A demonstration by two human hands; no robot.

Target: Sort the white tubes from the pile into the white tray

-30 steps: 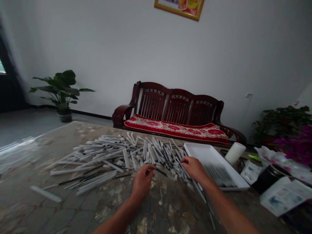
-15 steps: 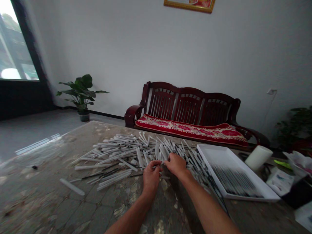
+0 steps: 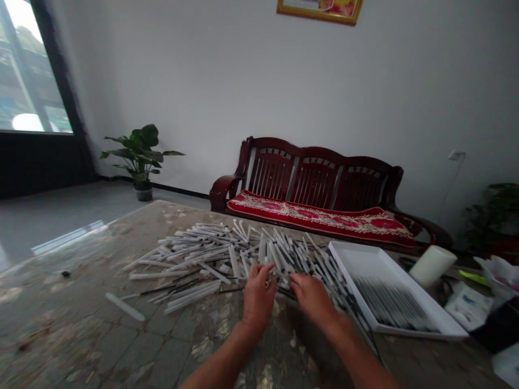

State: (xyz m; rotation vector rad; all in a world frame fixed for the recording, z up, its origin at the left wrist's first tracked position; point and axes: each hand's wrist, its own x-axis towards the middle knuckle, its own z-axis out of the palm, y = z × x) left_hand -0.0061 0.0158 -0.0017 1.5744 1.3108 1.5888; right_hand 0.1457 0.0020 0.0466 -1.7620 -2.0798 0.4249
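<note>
Whitish, slender rods [image 3: 234, 262] lie heaped by left hand [image 3: 258, 296] and right hand [image 3: 313, 297], either grip impossible to tell.

Left hand [image 3: 258, 297], right hand [image 3: 312, 296], scattered sticks [image 3: 234, 261], white tray [image 3: 360, 257]

Dim, grayish room; daylight from window [image 3: 30, 70] at upper left, panes washed out. Glare streak on floor [image 3: 119, 195] beside table [image 3: 121, 351]. Far-right plant [image 3: 492, 210] sunk in shadow. Right hand [image 3: 313, 298] blurred, rods [image 3: 393, 303] in tray [image 3: 363, 263] smeared. Edges stretched.
</note>
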